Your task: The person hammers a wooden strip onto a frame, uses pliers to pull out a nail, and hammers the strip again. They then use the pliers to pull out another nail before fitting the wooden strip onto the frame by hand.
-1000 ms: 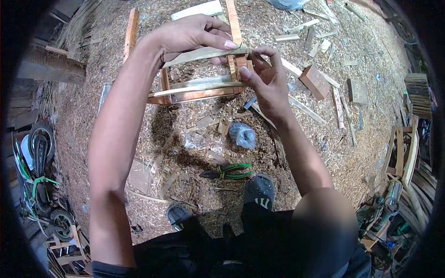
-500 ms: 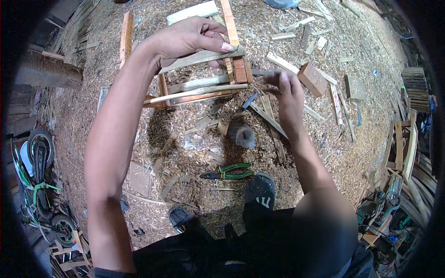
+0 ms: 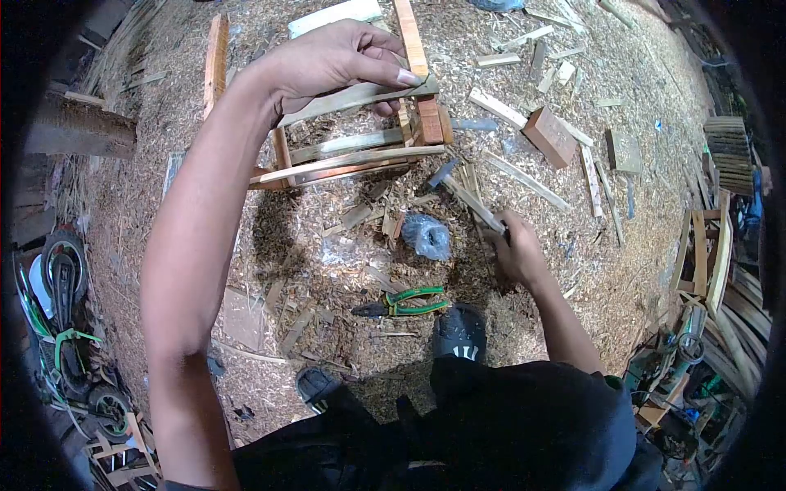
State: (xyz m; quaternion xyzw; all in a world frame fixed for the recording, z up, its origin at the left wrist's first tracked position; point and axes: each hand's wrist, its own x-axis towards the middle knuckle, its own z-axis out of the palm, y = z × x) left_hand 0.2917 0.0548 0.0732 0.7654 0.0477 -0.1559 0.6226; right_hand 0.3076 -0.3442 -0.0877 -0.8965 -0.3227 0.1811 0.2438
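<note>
My left hand (image 3: 340, 61) pinches a wooden slat (image 3: 348, 100), thumb on top near its right end. The slat lies across a small frame of wooden strips, against its upright orange-toned post (image 3: 412, 37). Lower on the frame, another thin slat (image 3: 352, 159) runs sideways. My right hand (image 3: 521, 252) is closed around the wooden handle of a hammer (image 3: 473, 200). The hammer's bluish metal head points up and left, a little below the frame's right corner. Left of my right hand, a clear plastic bag (image 3: 427, 237) sits on the ground; its contents cannot be made out.
Green-handled pliers (image 3: 401, 303) lie on the wood-chip-covered ground near my shoes. A brown wooden block (image 3: 549, 137) and several loose strips are scattered to the right. A small green-and-white motorcycle (image 3: 61, 319) stands at the left. A wooden frame (image 3: 702, 250) leans at the right.
My right hand has moved down from beside the frame and closed on the hammer's handle. My left hand keeps its pinch on the slat, nearly in place.
</note>
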